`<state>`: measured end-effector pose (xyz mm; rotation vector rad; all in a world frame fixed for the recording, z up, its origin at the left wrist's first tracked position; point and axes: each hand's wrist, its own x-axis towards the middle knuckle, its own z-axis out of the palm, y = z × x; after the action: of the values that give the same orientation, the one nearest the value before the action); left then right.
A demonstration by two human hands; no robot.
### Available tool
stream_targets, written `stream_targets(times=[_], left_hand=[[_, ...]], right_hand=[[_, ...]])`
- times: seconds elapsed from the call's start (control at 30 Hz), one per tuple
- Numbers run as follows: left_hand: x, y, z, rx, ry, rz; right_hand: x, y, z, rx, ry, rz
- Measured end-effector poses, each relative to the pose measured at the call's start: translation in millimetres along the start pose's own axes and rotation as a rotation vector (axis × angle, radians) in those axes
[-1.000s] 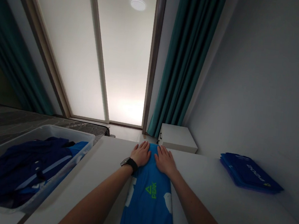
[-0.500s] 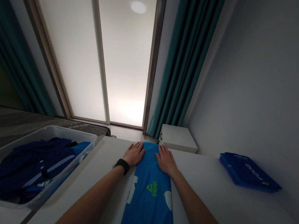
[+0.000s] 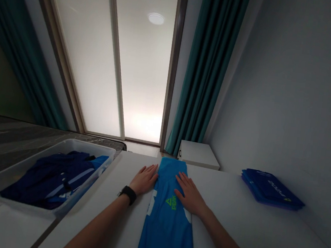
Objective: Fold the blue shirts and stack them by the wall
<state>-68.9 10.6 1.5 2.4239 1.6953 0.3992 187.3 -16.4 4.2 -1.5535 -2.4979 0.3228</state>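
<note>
A bright blue shirt (image 3: 166, 228) with a green logo lies folded into a long narrow strip on the white table (image 3: 237, 229), running away from me. My left hand (image 3: 144, 179) rests flat, fingers stretched out, at the strip's left edge, with a black watch on the wrist. My right hand (image 3: 189, 194) lies flat and open on the strip's right side, next to the logo. Neither hand holds anything.
A clear plastic bin (image 3: 23, 197) with dark blue clothes stands at the left. A stack of folded dark blue shirts (image 3: 270, 188) lies at the right by the wall. A white cabinet (image 3: 199, 154) and teal curtains (image 3: 209, 65) stand beyond the table's far end.
Both hands have slid back toward me along the shirt, from its far end to about the logo, and have moved apart to its edges. The view has shifted slightly.
</note>
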Motion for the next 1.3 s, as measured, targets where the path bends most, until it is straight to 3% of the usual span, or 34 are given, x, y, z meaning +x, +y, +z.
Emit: stream_targets(times=[0.47,0.63,0.77,1.03,1.17,1.3], left_hand=[[-78,32,-23.6,-0.180,-0.052,0.319],[-102,40,-28.8,-0.322,0.061,0.173],[-113,41,-32.2,-0.388,-0.004,0.052],[-124,48,-36.0,-0.341,-0.065,0.007],[-121,50,-30.9,-0.320,-0.051,-0.015],[-118,56,-25.7,-0.260,-0.024,-0.065]], right_hand=[[-76,-31,1,0.079,-0.040,-0.121],[-99,-42,0,0.112,-0.032,-0.122],[-107,-46,0,0.138,0.004,-0.096],[-110,-51,2,0.179,0.200,-0.143],[-123,-74,3,0.131,0.266,-0.170],[-138,-109,14,0.047,0.234,-0.213]])
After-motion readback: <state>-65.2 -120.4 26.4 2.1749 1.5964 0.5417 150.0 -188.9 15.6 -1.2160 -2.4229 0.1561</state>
